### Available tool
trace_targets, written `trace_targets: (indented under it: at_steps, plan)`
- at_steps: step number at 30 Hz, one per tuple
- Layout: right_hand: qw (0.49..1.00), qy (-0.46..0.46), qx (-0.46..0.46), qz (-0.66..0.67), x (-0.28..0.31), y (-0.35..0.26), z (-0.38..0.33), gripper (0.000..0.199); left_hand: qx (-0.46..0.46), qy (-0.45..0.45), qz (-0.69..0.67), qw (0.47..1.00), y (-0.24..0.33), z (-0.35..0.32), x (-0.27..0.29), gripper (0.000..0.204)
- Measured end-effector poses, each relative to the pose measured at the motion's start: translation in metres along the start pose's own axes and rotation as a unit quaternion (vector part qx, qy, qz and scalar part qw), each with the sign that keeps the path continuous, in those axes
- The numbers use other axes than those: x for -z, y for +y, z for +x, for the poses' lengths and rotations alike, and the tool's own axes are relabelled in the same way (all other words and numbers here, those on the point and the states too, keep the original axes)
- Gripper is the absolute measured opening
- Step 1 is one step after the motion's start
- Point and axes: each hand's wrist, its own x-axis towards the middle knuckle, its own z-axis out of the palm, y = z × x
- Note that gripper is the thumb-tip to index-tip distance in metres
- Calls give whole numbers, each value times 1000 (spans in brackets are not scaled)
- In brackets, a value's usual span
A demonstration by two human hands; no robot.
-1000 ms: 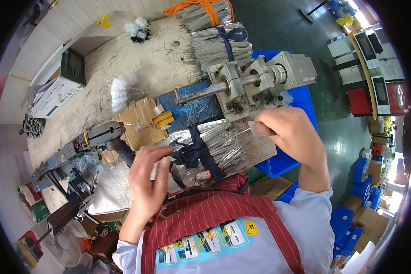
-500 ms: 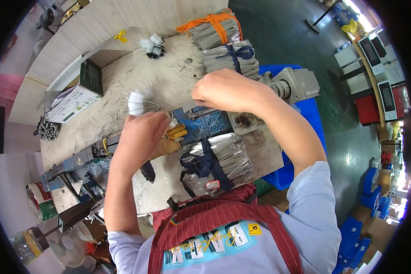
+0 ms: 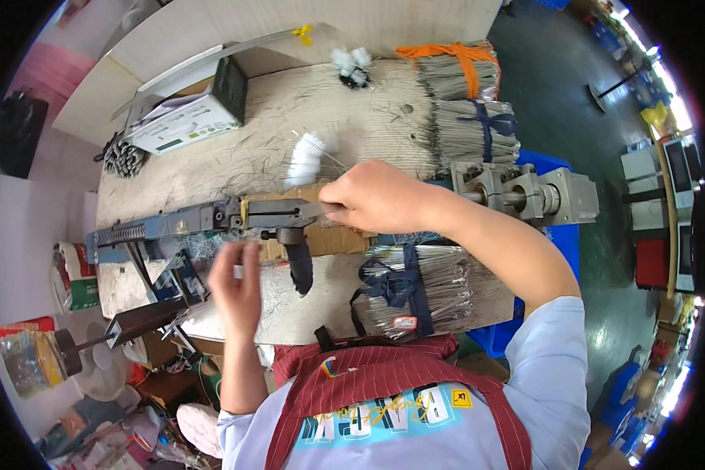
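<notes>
My right hand (image 3: 368, 196) is closed in a pinch at the tip of the grey metal jaws (image 3: 278, 213) of a bench machine. Whatever it holds there is too small and covered to make out. Slightly blurred, my left hand (image 3: 239, 286) hovers on the near side of the machine's blue rail (image 3: 172, 225), fingers and thumb apart with nothing visible between them. Just beyond the jaws lies a pile of white bristle brushes (image 3: 304, 163) with thin wire stems. A dark cloth-wrapped handle (image 3: 299, 270) sticks out below the jaws, between my two hands.
A tied bundle of metal wires (image 3: 446, 290) lies near my body. More wire bundles (image 3: 458, 77) are stacked at the far right. The machine's motor (image 3: 576, 196) sits over a blue bin (image 3: 560, 243). A box (image 3: 196, 117) and small white brushes (image 3: 352, 64) stand farther back.
The whole view has shifted. My left hand has come away from the white brushes toward my body, uncovering the jaws. My right hand has moved nearer, to the jaw tip.
</notes>
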Motion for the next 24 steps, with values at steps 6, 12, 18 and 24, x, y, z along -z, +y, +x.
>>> trace_targets:
  at_steps: [6,12,18,24]
  plan:
    - [994,-28,-39,101,-6,1,9,16,95,-128,-149,976,-10,-29,-53,28]
    - [999,44,-11,-25,-21,-6,3,14,185,-136,-385,894,-13,-36,-71,35]
    - [991,-50,-82,90,-9,2,15,17,-51,-248,206,945,-1,26,27,50]
    - [996,-33,-79,15,-10,-2,13,17,270,-439,-195,835,40,23,53,50]
